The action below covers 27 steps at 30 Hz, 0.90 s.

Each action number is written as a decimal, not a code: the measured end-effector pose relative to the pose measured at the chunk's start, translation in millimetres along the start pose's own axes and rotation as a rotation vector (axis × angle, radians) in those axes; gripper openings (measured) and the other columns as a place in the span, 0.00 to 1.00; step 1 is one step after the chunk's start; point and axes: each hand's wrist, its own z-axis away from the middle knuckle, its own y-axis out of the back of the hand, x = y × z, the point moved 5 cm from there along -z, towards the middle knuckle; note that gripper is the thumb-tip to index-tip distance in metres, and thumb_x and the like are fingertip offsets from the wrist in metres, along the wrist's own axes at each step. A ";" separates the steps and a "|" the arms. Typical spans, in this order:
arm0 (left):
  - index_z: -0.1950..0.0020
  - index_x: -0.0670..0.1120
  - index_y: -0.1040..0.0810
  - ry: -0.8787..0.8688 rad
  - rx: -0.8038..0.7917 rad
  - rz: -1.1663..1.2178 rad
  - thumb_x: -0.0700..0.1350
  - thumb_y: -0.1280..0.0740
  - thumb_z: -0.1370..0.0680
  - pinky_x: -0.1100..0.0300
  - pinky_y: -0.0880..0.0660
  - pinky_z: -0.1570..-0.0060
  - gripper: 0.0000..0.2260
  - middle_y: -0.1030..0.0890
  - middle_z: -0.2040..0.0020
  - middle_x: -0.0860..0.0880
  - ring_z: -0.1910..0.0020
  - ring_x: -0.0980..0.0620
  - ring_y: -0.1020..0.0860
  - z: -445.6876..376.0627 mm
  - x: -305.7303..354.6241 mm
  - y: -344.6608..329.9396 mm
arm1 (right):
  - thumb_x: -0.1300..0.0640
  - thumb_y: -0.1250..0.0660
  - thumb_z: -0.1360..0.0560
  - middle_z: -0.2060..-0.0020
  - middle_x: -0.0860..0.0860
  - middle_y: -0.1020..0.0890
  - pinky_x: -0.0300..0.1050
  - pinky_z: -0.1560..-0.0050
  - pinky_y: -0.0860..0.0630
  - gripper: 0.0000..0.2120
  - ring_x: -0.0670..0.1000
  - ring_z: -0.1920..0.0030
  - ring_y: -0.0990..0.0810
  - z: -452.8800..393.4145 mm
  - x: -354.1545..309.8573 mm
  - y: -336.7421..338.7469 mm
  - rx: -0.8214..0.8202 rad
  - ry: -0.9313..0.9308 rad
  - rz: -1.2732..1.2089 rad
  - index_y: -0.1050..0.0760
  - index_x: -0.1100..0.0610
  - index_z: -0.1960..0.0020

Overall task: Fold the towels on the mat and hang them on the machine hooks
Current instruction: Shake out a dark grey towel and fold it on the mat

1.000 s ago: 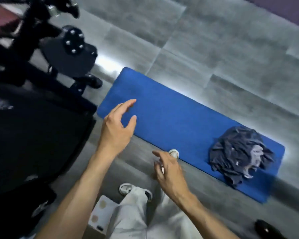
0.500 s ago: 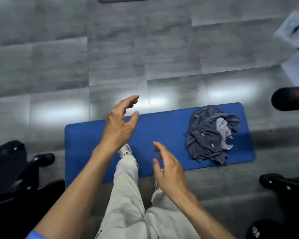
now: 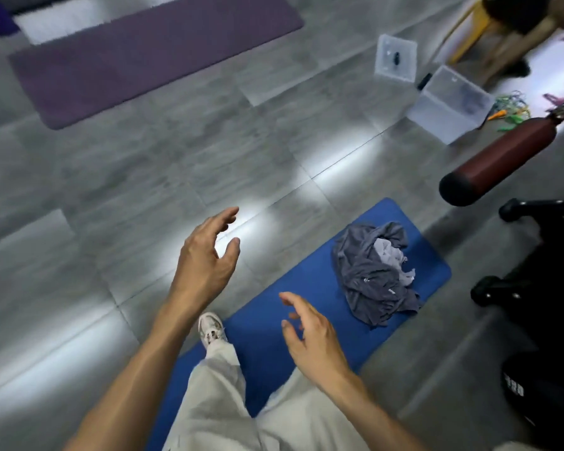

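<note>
A crumpled heap of dark grey and light grey towels lies at the far right end of a blue mat on the floor. My left hand hovers in the air above the grey floor, left of the mat, fingers relaxed and holding nothing. My right hand hangs over the middle of the mat, fingers loosely spread, empty, well short of the towels. The black exercise machine with a padded maroon roller stands at the right edge; no hooks show.
A purple mat lies at the back left. Two clear plastic boxes and coloured cords sit at the back right, by a yellow-legged stool. My legs in light trousers and a white shoe stand at the mat's near end.
The view has swung right and turned. The mat now runs diagonally, the machine at the left has left the frame, and the purple mat and boxes have come into view. Both hands stay empty.
</note>
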 end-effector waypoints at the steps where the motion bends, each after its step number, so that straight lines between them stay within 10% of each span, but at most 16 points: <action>1: 0.27 0.55 0.33 -0.013 -0.021 -0.018 0.43 0.33 0.23 0.53 0.28 0.37 0.25 0.24 0.37 0.55 0.40 0.57 0.26 -16.4 -2.7 10.5 | 0.52 0.40 0.20 0.29 0.42 0.31 0.48 0.36 0.28 0.24 0.47 0.33 0.28 -8.5 -15.0 -3.8 -0.011 -0.014 -0.019 0.40 0.42 0.25; 6: 0.23 0.57 0.44 -0.109 -0.148 -0.070 0.49 0.33 0.23 0.55 0.30 0.38 0.31 0.26 0.33 0.53 0.38 0.56 0.27 -91.7 11.8 30.0 | 0.43 0.40 0.21 0.25 0.37 0.39 0.39 0.31 0.35 0.33 0.40 0.29 0.35 -41.0 -68.2 -4.0 -0.045 0.001 -0.077 0.57 0.33 0.24; 27: 0.24 0.53 0.40 -0.740 -0.947 -0.361 0.42 0.34 0.23 0.64 0.35 0.38 0.29 0.28 0.31 0.50 0.33 0.52 0.30 -297.1 230.9 -273.5 | 0.54 0.37 0.24 0.36 0.29 0.31 0.43 0.42 0.25 0.34 0.37 0.41 0.25 -184.1 76.6 220.2 0.744 -0.459 -0.652 0.49 0.18 0.37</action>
